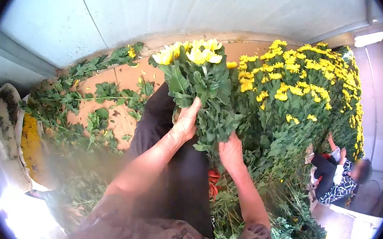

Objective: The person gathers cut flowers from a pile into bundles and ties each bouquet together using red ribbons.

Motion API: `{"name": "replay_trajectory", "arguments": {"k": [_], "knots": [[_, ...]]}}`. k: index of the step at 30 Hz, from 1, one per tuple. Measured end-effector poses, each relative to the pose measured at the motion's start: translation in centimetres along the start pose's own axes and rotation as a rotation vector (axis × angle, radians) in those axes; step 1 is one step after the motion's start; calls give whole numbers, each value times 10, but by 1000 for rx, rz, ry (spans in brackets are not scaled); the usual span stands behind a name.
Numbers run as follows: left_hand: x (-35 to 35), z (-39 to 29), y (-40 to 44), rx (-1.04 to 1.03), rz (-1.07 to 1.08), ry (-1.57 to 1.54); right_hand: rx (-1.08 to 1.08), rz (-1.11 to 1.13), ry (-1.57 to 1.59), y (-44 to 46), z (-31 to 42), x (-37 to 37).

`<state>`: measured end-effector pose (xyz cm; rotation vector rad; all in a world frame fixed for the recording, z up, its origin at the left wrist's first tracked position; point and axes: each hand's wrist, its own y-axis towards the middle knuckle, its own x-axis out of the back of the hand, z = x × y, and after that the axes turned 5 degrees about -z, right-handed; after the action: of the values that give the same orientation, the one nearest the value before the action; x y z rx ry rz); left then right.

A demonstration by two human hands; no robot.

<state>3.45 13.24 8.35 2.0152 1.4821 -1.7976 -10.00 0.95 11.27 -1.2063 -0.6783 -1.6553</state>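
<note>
A bunch of yellow chrysanthemums stands upright above my lap, pale yellow heads at the top and dark green leaves below. My left hand is closed around the bunch from its left side, thumb pointing up along the leaves. Lower down on the right, my right hand grips the leafy stems; its fingertips are partly hidden by foliage. Beneath it, beside my right thigh, lies red twine.
To the right rises a large pile of yellow chrysanthemums. Loose leafy stems litter the cardboard on the left. A pale wall panel stands ahead. Another person sits beyond the pile at far right.
</note>
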Motion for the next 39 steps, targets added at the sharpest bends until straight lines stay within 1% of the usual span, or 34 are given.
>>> {"name": "replay_trajectory", "arguments": {"k": [1, 3, 4, 5, 6, 7, 8, 9, 10, 11, 13, 15, 17, 18, 19, 20, 21, 23, 24, 25, 26, 27, 28, 29, 30, 31, 32, 33, 34, 35, 37, 38, 39], "knots": [[7, 2, 2, 0, -11, 7, -2, 8, 10, -1, 3, -2], [12, 5, 0, -76, 22, 49, -72, 34, 81, -6, 10, -2], [8, 3, -3, -63, 28, 39, -77, 39, 85, -9, 9, -7], [8, 3, -6, -58, 24, 42, 44, 82, -99, -15, 6, -13], [9, 4, -10, -79, 54, 154, 164, 124, -281, -19, 4, -18], [11, 6, -13, -96, 86, 268, 153, 125, -276, -20, 1, -26], [41, 16, 2, -211, 150, 532, 130, 179, -259, -22, -1, -35], [34, 14, -8, -76, 70, 237, 100, 233, -236, -24, -1, -42], [25, 4, -16, -67, -13, 185, 103, 221, -162, -23, 19, -19], [17, -11, -23, -58, -96, 136, 69, 218, -144, -16, 24, -3], [7, -33, -34, -143, -147, 196, 236, 57, 318, 0, 10, 17], [22, -51, -38, -189, -173, 119, -276, 65, 945, 11, -30, -16], [37, -61, -30, -181, -182, 99, -264, 99, 275, 22, -98, -79], [38, -65, -28, -200, -262, 144, -284, 105, 279, 20, -121, -114], [47, -67, -23, -169, -154, 122, -225, 81, 29, 17, -141, -145], [47, -67, -23, -159, -147, 135, -155, 60, -219, 17, -153, -162], [46, -69, -24, -154, -139, 151, -162, 69, -209, 24, -152, -168], [47, -69, -25, -170, -159, 224, -382, 559, 73, 35, -142, -173], [42, -66, -26, -170, -149, 170, -296, 413, 163, 30, -137, -172], [39, -65, -26, -172, -138, 112, -300, 419, 168, 23, -144, -181], [38, -66, -26, -108, 2, 29, -420, 245, 275, 15, -155, -189], [37, -66, -25, -109, -10, 30, -537, 73, 378, 8, -166, -195], [38, -66, -26, -102, 11, 78, -705, 26, 639, 3, -165, -177], [38, -66, -26, -93, 41, 128, -656, -57, 664, 1, -181, -175], [39, -67, -25, -67, 41, 86, -602, -137, 687, 0, -196, -173], [39, -68, -25, -62, 47, 86, -857, 17, 804, 9, -178, -125], [39, -68, -25, -46, 36, 72, -858, 8, 802, 6, -187, -126], [38, -67, -27, -30, 26, 57, -993, -27, 816, 4, -194, -123], [37, -62, -27, -125, -106, 93, -1124, -62, 829, 3, -201, -121], [41, -62, -24, -129, -102, 87, -1117, -65, 825, 0, -206, -118], [51, -64, -19, -43, 0, 65, -1109, -44, 1007, -4, -195, -103], [48, -62, -20, -49, 1, 60, -1104, -35, 1067, -7, -194, -101], [38, -59, -26, -102, -76, 56, -1089, -53, 1145, -10, -195, -103]]}}
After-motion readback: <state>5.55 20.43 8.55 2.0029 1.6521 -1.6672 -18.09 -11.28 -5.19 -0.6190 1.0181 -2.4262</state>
